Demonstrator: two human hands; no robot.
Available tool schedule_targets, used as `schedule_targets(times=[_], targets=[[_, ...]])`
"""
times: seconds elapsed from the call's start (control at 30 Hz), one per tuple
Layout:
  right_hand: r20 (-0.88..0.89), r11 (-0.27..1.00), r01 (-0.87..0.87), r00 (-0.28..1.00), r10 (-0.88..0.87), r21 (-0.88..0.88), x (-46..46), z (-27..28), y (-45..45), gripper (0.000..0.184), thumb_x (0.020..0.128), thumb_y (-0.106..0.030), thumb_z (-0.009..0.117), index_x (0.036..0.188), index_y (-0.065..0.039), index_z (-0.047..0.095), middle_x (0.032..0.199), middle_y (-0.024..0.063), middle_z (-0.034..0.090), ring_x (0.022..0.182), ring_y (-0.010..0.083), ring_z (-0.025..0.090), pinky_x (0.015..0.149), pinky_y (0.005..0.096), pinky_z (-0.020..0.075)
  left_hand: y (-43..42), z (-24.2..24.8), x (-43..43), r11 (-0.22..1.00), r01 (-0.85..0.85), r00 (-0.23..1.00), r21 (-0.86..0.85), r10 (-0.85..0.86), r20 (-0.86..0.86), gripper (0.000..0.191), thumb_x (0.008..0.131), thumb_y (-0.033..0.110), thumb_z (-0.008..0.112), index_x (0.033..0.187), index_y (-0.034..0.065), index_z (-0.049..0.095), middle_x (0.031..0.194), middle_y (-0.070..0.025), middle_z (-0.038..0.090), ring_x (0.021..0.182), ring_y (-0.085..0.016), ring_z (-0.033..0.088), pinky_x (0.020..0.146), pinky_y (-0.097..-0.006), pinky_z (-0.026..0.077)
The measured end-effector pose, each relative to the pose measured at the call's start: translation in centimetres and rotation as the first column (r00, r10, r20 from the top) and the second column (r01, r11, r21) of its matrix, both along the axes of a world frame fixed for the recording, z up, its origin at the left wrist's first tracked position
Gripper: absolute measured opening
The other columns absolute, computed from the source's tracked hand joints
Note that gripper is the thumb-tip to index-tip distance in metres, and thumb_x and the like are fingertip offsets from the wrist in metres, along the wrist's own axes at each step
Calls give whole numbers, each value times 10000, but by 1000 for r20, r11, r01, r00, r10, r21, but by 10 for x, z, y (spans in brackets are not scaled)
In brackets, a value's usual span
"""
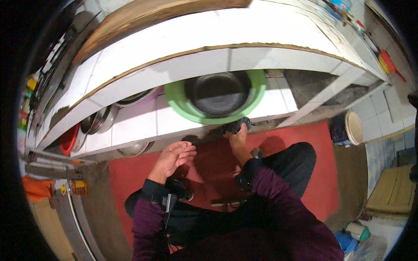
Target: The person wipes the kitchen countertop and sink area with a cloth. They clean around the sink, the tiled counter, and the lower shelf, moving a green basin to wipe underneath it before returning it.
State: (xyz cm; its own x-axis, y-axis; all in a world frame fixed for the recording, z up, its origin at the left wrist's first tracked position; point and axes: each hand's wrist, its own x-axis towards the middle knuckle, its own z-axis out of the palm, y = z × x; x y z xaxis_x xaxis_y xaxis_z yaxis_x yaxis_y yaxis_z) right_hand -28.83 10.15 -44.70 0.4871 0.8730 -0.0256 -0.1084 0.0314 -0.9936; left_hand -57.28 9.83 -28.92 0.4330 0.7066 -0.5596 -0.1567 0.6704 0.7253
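Note:
My right hand grips a bunched dark checked cloth at the front edge of the low shelf. Just above the cloth is the rim of a light green plastic basin, with a dark round pan or bowl inside it. The counter above hides the basin's far side. My left hand hovers over the red mat, away from the shelf, its fingers loosely curled and nothing visible in it.
A white-tiled counter overhangs the tiled shelf. Metal pots and a red basin stand on the shelf's left. The red mat lies below me. At right is a bucket; at left, an oil bottle.

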Motion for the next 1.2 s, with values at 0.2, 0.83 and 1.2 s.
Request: schedule_targets(times=[0.2,0.83,1.2], targets=[[-353,993,-112,931,91,-39,-91,21,11,614,820,141,675,1332,-46,393,1231,122,565,1051,259,630,784,403,625,-15,-22,-35,993,-118,991,-5,118,-58,304,1028,215,631,1238,-1,604,1217,-180,669,1095,-290,681,949,-410,585],[753,575,-802,278,597,-160,-153,148,12,257,861,-111,734,1091,-11,678,1152,207,671,1036,359,641,917,436,514,-20,-33,-65,839,-521,822,157,444,357,382,1001,158,670,1360,115,546,1197,-25,631,1075,-139,635,910,-350,567],[852,855,-497,374,367,-150,-126,99,63,229,985,-286,639,1031,-62,650,926,198,673,867,436,646,781,483,510,42,-67,-68,110,635,280,765,890,-360,584,806,191,709,1373,81,617,1325,-178,612,1203,-378,597,1023,-468,502]])
